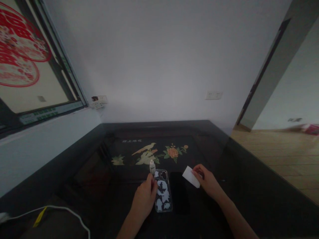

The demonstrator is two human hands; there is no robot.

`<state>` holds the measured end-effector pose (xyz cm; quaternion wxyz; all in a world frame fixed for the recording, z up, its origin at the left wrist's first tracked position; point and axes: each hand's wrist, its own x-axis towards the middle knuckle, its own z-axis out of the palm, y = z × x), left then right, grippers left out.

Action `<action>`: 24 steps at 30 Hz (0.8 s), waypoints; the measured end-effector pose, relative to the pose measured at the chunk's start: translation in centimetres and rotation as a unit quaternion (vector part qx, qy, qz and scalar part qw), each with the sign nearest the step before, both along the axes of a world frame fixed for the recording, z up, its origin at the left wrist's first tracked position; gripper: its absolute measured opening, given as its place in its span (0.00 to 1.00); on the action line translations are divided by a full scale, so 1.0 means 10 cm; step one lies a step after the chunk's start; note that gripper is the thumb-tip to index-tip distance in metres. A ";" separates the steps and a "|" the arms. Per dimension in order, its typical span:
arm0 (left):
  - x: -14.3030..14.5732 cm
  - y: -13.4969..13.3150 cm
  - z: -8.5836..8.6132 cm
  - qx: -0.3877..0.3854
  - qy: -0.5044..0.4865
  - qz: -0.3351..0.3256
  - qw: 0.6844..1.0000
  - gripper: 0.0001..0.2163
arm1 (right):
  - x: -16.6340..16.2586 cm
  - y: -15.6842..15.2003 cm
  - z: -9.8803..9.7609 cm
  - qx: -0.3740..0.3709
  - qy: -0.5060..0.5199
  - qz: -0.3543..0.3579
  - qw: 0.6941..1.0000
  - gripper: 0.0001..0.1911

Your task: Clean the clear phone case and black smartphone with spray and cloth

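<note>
On the dark table (249,186) lies a clear phone case (163,192) with a black-and-white pattern. My left hand (145,198) rests at its left edge with the fingers curled against it. A small white dropper bottle (152,166) stands upright just beyond the case's far end. Right of the case lies a black phone (179,192), barely distinct from the dark tabletop. My right hand (208,181) is raised a little above the table to the right of the phone. It pinches a small white rectangular wipe or packet (190,177).
The tabletop carries an inlaid bird-and-flower picture (152,154). A white cable (62,212) with a yellow tag runs along the lower left. A window with red decals (20,53) is at left, wall sockets (99,101) behind, and an open doorway onto wooden floor (281,156) at right.
</note>
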<state>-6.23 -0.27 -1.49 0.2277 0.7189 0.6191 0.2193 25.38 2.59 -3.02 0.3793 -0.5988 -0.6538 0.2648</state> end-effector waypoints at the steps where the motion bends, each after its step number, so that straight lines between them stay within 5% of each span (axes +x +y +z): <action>1: -0.01 0.01 -0.01 0.002 -0.040 -0.004 0.999 0.06 | -0.01 0.00 0.01 -0.001 0.020 -0.004 1.000 0.16; 5: -0.01 0.07 -0.08 -0.009 -0.155 -0.002 0.988 0.09 | -0.06 0.05 0.08 -0.022 0.057 -0.015 0.998 0.23; 10: 0.06 0.10 -0.08 -0.061 -0.303 0.003 0.951 0.12 | -0.25 0.09 0.37 -0.003 0.080 0.036 0.996 0.18; 15: 0.31 0.18 0.07 -0.144 -0.384 -0.049 0.911 0.23 | -0.55 0.17 0.65 0.133 0.022 0.045 0.990 0.13; 19: 0.46 0.40 0.10 -0.137 -0.409 -0.056 0.900 0.19 | -0.68 0.25 0.50 0.239 -0.043 0.085 0.966 0.12; 24: 0.49 0.61 -0.01 -0.139 -0.447 -0.016 0.884 0.17 | -0.73 0.25 0.22 0.277 -0.064 0.142 0.948 0.13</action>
